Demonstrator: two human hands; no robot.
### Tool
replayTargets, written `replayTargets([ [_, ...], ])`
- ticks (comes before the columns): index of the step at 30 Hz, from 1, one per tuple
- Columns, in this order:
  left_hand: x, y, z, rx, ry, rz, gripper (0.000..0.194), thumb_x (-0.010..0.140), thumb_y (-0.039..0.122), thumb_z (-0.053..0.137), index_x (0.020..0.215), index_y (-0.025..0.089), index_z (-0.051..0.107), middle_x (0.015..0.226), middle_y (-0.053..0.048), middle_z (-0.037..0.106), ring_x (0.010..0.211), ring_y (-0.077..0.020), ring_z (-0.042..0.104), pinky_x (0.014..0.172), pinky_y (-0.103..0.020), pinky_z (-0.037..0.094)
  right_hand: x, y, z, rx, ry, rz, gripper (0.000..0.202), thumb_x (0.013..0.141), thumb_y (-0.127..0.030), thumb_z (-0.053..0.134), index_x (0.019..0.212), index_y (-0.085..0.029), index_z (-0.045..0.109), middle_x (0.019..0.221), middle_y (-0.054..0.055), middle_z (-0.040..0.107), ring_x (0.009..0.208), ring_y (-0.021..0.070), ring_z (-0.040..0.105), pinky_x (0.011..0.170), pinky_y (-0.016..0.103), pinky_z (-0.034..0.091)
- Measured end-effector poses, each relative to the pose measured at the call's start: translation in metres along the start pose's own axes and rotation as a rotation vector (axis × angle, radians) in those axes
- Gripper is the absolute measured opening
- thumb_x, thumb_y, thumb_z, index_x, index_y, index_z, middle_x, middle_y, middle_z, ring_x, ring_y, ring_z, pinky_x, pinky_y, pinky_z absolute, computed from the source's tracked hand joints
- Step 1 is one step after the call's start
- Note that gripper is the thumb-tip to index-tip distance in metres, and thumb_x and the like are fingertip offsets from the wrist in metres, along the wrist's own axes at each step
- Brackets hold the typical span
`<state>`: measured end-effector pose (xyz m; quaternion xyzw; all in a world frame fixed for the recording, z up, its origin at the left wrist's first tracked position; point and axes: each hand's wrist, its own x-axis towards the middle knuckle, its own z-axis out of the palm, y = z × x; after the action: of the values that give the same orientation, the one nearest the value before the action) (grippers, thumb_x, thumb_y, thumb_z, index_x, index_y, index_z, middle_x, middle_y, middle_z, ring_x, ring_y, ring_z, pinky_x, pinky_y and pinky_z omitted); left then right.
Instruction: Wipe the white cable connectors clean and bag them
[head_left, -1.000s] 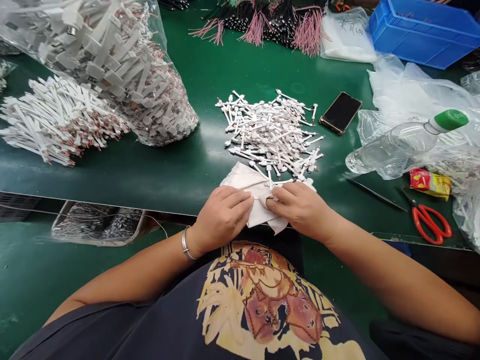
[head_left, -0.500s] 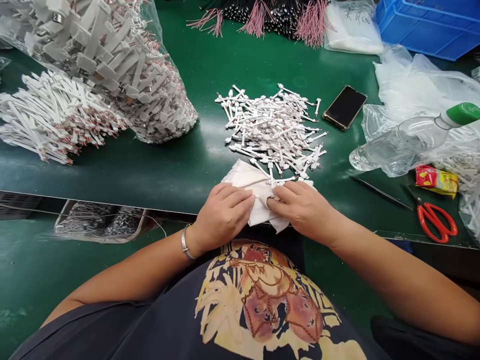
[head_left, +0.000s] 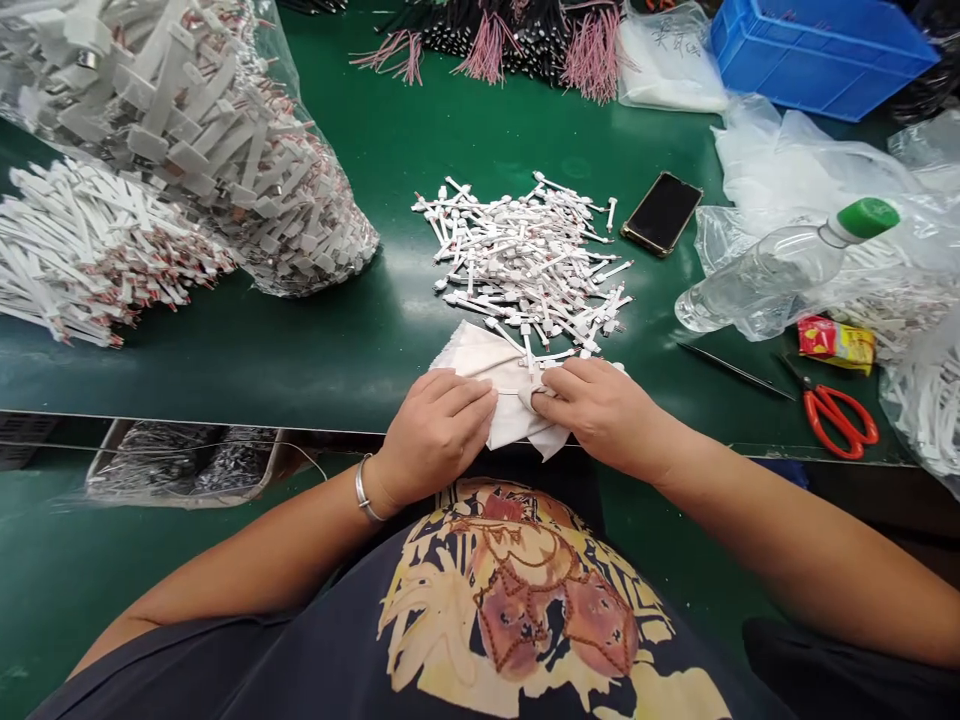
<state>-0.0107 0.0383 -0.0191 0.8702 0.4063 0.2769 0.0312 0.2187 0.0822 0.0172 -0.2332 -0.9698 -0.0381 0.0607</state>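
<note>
Green table (head_left: 360, 130): the job looks partway through; one thin white strip (head_left: 509, 391) is being worked on and many white cords lie in the loose heap (head_left: 532, 255), but which are finished is hard to tell
Fat see-through bag (head_left: 247, 190): at 10 o'clock from the hands, stuffed with short white cords and plugs
Blue box (head_left: 795, 75): between 1 and 2 o'clock, inside mostly hidden
Loose heap: at 12 o'clock, just past the cloth
Low tray (head_left: 274, 462): near 9 o'clock, below the table top, holding dark stuff in bags
White cloth (head_left: 484, 357): under both hands
Left hand (head_left: 446, 420): fingers side by side at the strip's end, thumb hidden, so its grip cannot be told
Right hand (head_left: 600, 410): pinching a cloth fold
Thin white strip: between the hands, over the cloth
</note>
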Motion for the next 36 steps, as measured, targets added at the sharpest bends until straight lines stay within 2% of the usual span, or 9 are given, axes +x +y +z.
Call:
replayTargets([
  [4, -0.001, -0.001, 0.001, -0.003, 0.033, 0.006, 0.022, 0.084, 0.016, 0.058, 0.104, 0.021, 0.064, 0.109, -0.004, 0.070, 0.098, -0.0186, 0.063, 0.101, -0.042, 0.042, 0.008, -0.002, 0.002, -0.009, 0.043, -0.024, 0.014, 0.089, -0.015, 0.048, 0.087, -0.016, 0.062, 0.079, 0.007, 0.053, 0.074, 0.0192, 0.038, 0.063, 0.033, 0.023],
  [10, 0.000, -0.001, -0.001, 0.016, 0.022, 0.010, 0.018, 0.084, 0.017, 0.058, 0.100, 0.020, 0.064, 0.110, -0.002, 0.070, 0.099, -0.0179, 0.063, 0.104, -0.043, 0.039, 0.000, 0.001, -0.003, -0.022, -0.045, 0.002, 0.015, 0.084, -0.009, 0.051, 0.086, -0.017, 0.062, 0.079, 0.006, 0.054, 0.071, 0.0189, 0.035, 0.062, 0.033, 0.021],
  [17, 0.000, 0.000, -0.001, 0.021, 0.014, 0.009, 0.016, 0.084, 0.017, 0.058, 0.098, 0.022, 0.064, 0.108, 0.000, 0.071, 0.096, -0.0181, 0.064, 0.107, -0.049, 0.032, 0.011, -0.003, 0.001, -0.006, -0.006, -0.024, 0.013, 0.088, -0.015, 0.049, 0.087, -0.016, 0.063, 0.080, 0.007, 0.054, 0.073, 0.0192, 0.037, 0.063, 0.033, 0.022],
  [22, 0.000, 0.002, -0.002, 0.008, 0.019, 0.000, 0.018, 0.085, 0.018, 0.059, 0.101, 0.022, 0.064, 0.110, 0.000, 0.070, 0.096, -0.0178, 0.063, 0.108, -0.049, 0.029, -0.008, 0.004, -0.005, 0.023, -0.050, 0.044, 0.017, 0.085, -0.009, 0.049, 0.086, -0.017, 0.064, 0.078, 0.006, 0.054, 0.069, 0.0177, 0.035, 0.062, 0.032, 0.024],
  [25, 0.003, 0.001, -0.006, -0.002, -0.003, -0.011, 0.016, 0.086, 0.018, 0.057, 0.100, 0.021, 0.064, 0.108, 0.000, 0.070, 0.094, -0.0180, 0.063, 0.108, -0.051, 0.028, -0.022, 0.008, -0.009, 0.067, 0.052, 0.142, 0.021, 0.088, -0.009, 0.045, 0.091, -0.017, 0.065, 0.083, 0.008, 0.057, 0.072, 0.0178, 0.039, 0.066, 0.031, 0.031],
  [28, 0.013, -0.001, -0.013, -0.045, -0.098, -0.047, 0.014, 0.089, 0.021, 0.053, 0.097, 0.019, 0.064, 0.101, -0.002, 0.071, 0.090, -0.0178, 0.061, 0.099, -0.044, 0.038, -0.033, 0.005, -0.012, 0.112, 0.188, 0.326, 0.024, 0.090, -0.008, 0.042, 0.099, -0.015, 0.063, 0.090, 0.009, 0.058, 0.077, 0.0178, 0.045, 0.070, 0.030, 0.036],
  [30, 0.023, -0.002, -0.018, -0.054, -0.202, -0.046, 0.017, 0.091, 0.021, 0.048, 0.096, 0.017, 0.064, 0.096, -0.005, 0.069, 0.089, -0.0187, 0.059, 0.086, -0.037, 0.045, -0.038, -0.003, -0.011, 0.128, 0.213, 0.374, 0.023, 0.090, -0.009, 0.043, 0.102, -0.016, 0.062, 0.092, 0.009, 0.059, 0.080, 0.0179, 0.047, 0.070, 0.030, 0.036],
  [32, 0.034, -0.003, -0.022, -0.009, -0.307, -0.020, 0.019, 0.092, 0.019, 0.045, 0.094, 0.015, 0.064, 0.094, -0.008, 0.066, 0.088, -0.0203, 0.057, 0.077, -0.034, 0.046, -0.040, -0.012, -0.006, 0.131, 0.186, 0.353, 0.022, 0.090, -0.011, 0.045, 0.101, -0.018, 0.062, 0.094, 0.008, 0.061, 0.083, 0.0183, 0.048, 0.072, 0.031, 0.036],
  [36, 0.051, -0.005, -0.025, 0.127, -0.475, 0.017, 0.020, 0.092, 0.018, 0.043, 0.087, 0.014, 0.063, 0.086, -0.009, 0.060, 0.080, -0.0213, 0.053, 0.069, -0.034, 0.044, -0.043, -0.023, 0.008, 0.113, 0.116, 0.284, 0.020, 0.089, -0.011, 0.049, 0.100, -0.021, 0.062, 0.105, 0.006, 0.062, 0.091, 0.0195, 0.049, 0.080, 0.034, 0.034],
])
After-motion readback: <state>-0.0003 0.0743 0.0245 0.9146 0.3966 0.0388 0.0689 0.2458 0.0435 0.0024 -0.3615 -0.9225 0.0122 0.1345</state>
